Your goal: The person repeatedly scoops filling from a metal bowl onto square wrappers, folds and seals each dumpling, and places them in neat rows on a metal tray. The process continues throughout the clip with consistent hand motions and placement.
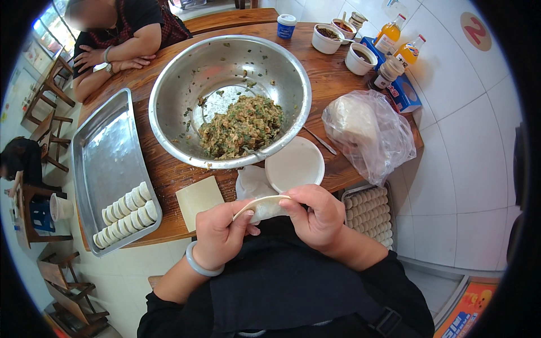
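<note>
Between my two hands is a folded dumpling wrapper [267,208], held near my body at the table's front edge. My left hand [222,232] pinches its left end between thumb and fingers. The right end is pinched by my right hand [317,213]. Just beyond them stand a round white tub [295,162] with pale contents and a crumpled white plastic bag [252,182]. A stack of square dough wrappers [199,200] lies to the left. Behind these, a large steel bowl [165,114] holds a mound of chopped green-flecked filling [243,126].
A metal tray [112,139] at left carries two rows of dumplings [127,215]. Dough in a clear bag [359,122] sits right, near a metal utensil [320,140]. Condiment bowls [361,59] and orange bottles [389,34] line the wall. Opposite, a person rests folded arms [122,50] on the table.
</note>
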The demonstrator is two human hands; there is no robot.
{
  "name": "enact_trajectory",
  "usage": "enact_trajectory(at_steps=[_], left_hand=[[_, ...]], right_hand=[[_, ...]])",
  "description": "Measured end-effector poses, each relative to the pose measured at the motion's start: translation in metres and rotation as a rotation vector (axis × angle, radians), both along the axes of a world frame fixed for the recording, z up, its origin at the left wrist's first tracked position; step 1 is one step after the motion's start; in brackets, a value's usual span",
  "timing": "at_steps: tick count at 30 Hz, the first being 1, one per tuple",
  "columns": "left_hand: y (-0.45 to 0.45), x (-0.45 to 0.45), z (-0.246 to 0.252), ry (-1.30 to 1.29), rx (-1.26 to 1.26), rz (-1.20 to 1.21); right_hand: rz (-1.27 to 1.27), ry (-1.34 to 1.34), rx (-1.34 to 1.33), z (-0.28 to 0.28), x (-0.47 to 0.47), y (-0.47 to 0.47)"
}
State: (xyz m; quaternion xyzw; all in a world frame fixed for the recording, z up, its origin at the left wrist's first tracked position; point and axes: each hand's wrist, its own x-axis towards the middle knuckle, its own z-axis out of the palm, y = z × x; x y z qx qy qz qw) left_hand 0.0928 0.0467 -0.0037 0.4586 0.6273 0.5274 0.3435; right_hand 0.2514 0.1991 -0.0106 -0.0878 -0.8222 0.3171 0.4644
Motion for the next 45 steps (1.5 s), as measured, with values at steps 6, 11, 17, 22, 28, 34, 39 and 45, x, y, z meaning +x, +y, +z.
enact_trajectory(at_steps=[6,11,17,22,28,34,39,45], left_hand=[[-0.001,0.003,-0.007,-0.475,0.034,-0.064],[0.006,0.001,-0.017,-0.705,-0.007,-0.097],[0.007,0.002,-0.024,-0.830,0.161,0.057],[0.014,0.006,-0.023,-1.133,0.107,0.105],[0.013,0.009,-0.019,-1.187,0.117,0.046],[0.008,0.008,-0.016,-1.183,0.204,0.053],[0.006,0.011,-0.010,-0.822,0.112,0.054],[0.002,0.003,-0.005,-0.568,0.058,0.147]], right_hand=[[0.149,-0.015,-0.072,0.001,-0.001,-0.001],[0.039,-0.086,0.148,-0.002,0.007,0.007],[-0.322,-0.365,0.434,-0.012,0.032,0.025],[-0.277,-0.283,0.400,-0.010,0.028,0.016],[-0.142,-0.279,0.424,-0.006,0.008,0.001],[-0.087,-0.211,0.450,0.000,-0.002,-0.006],[0.035,-0.196,0.008,0.008,-0.002,0.004],[0.067,-0.078,-0.453,0.006,-0.003,0.001]])
